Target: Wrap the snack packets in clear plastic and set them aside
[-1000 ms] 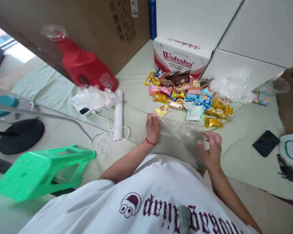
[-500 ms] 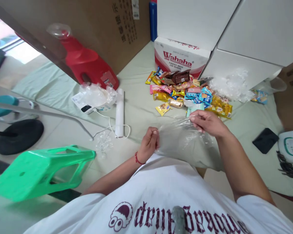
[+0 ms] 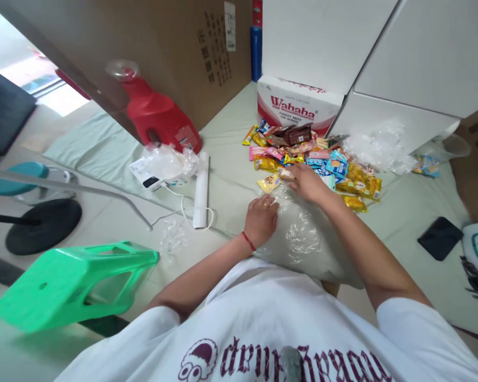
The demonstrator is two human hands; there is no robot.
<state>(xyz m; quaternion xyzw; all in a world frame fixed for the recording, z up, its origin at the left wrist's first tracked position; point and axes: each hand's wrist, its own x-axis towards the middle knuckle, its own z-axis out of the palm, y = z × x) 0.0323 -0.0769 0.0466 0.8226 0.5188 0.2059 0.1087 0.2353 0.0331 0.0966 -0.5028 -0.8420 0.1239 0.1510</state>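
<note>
Left hand [image 3: 262, 220] (curled), holding clear bag [image 3: 302, 236]

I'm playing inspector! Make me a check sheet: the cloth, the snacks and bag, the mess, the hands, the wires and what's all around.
Surface: pale green cloth, lightly wrinkled.
Things: colourful wrapped snacks in a loose pile; clear bag in front of them.
Clutter: crumpled clear plastic beside the pile; black flat object farther right.
Hands: left hand grips the clear bag; right hand has its fingers at a beige packet, grip unclear.
Cables: white cable, looping loosely.
Surroundings: Wahaha box behind the snacks; red jug and green stool on the left.
</note>
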